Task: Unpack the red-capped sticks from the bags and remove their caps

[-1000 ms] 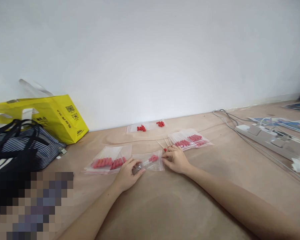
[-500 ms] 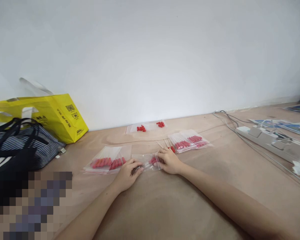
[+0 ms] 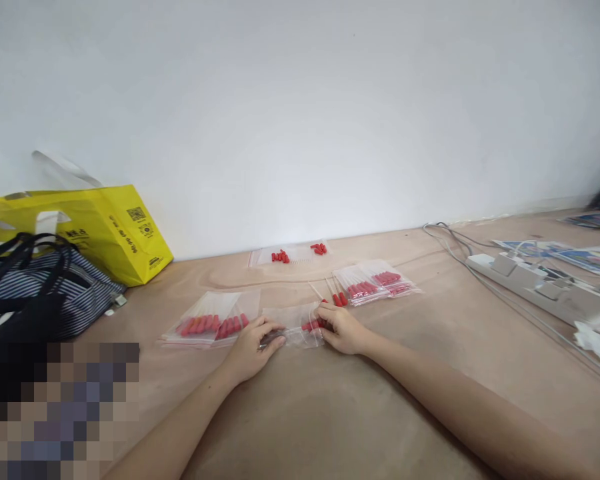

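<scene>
A clear plastic zip bag [image 3: 299, 319] lies flat on the table between my hands, with red-ended sticks [image 3: 311, 326] showing at its right end. My left hand [image 3: 257, 347] is closed on the bag's left end. Curled over the right end, my right hand [image 3: 344, 328] has its fingers on the red ends and partly hides them. Just beyond it, a few loose red-ended sticks [image 3: 339, 299] lie on the wood. Filled zip bags [image 3: 200, 325] are stacked by my left hand, and another pile of filled bags [image 3: 375, 283] lies beyond my right.
Near the wall lies a clear bag [image 3: 300, 255] with small red pieces. A yellow bag [image 3: 130, 233] and a striped bag [image 3: 90, 293] stand on the left. On the right are a white power strip [image 3: 545, 287], grey cables [image 3: 463, 267], a crumpled tissue [image 3: 597, 343] and printed sheets [image 3: 587, 259].
My right hand has shifted slightly down, and its fingers are more curled over the bag's right end. More of the loose red ends now shows beyond it. The view has turned slightly.
</scene>
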A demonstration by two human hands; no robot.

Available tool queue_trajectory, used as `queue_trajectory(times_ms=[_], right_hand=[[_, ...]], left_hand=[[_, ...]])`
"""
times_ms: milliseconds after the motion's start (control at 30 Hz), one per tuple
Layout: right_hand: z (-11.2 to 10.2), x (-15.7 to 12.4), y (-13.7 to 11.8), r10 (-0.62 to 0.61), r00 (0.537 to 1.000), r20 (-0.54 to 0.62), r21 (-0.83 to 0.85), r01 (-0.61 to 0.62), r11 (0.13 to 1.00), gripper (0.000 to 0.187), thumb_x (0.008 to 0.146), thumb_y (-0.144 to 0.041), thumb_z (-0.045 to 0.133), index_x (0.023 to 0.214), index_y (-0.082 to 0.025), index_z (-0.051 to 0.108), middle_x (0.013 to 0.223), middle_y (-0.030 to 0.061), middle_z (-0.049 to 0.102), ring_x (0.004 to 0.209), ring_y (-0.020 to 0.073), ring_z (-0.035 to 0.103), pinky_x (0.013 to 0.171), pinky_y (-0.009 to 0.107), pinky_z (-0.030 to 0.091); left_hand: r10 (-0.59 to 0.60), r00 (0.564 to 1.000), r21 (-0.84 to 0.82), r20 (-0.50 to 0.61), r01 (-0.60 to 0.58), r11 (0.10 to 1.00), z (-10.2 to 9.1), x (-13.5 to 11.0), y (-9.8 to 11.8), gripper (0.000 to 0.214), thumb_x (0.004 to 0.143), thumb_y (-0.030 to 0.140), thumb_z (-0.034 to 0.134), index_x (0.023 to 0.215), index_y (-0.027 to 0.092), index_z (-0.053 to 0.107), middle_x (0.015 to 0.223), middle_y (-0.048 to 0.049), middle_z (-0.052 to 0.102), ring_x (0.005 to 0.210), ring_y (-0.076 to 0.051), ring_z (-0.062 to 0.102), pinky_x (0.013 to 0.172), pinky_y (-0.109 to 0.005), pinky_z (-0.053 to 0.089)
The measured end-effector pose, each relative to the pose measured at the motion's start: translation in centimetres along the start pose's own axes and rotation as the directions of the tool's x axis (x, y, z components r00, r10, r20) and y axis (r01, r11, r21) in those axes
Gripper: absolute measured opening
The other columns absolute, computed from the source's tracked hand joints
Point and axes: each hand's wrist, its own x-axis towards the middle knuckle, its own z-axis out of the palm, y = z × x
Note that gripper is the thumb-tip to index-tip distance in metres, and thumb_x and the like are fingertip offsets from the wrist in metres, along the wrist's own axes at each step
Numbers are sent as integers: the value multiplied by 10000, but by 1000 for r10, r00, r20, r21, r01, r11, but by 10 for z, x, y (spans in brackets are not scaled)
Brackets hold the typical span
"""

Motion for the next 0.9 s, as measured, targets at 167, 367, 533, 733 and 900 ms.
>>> queue_trajectory(times_ms=[167,367,533,733,900], right_hand=[[-22,-14,7,70,985,-156,26,-67,997,144,806,-178,442,895,-176,555,816,46,556,756,138,508,679,259,418],[-62,-32,43,240,892,-384,187,-180,966,170,812,-281,464,935,-185,530,823,51,603,722,146,568,631,277,464],[-58,-27,52,195,797,-571,58,-197,979,172,805,-278,474,936,-184,532,866,63,617,765,160,585,667,299,482],[-23,-6,42,-55,899,-434,-351,-112,930,204,837,-179,385,974,-188,535,882,68,598,804,158,569,695,276,469],[-8,2,48,-99,945,-312,-586,-109,803,211,854,-154,359,914,-159,562,907,96,573,796,169,545,688,270,440]], left_hand=[[-3,1000,-2,3,3,1000,0,0,0,228,784,295,466,933,193,605,863,-38,581,775,-145,551,704,-263,430],[-1,1000,4,8,1,1000,0,-1,-1,229,789,304,462,929,198,609,840,-33,577,749,-138,555,700,-263,437],[14,1000,23,-4,-14,1000,0,-1,0,226,791,303,462,933,199,604,841,-33,574,740,-133,553,679,-258,446],[117,980,176,-164,-88,981,4,-2,-8,211,787,343,477,881,216,617,889,-46,567,883,-186,527,793,-340,420],[68,951,245,-302,9,969,7,-1,-14,268,782,378,468,948,201,582,936,-66,564,937,-223,505,829,-385,397]])
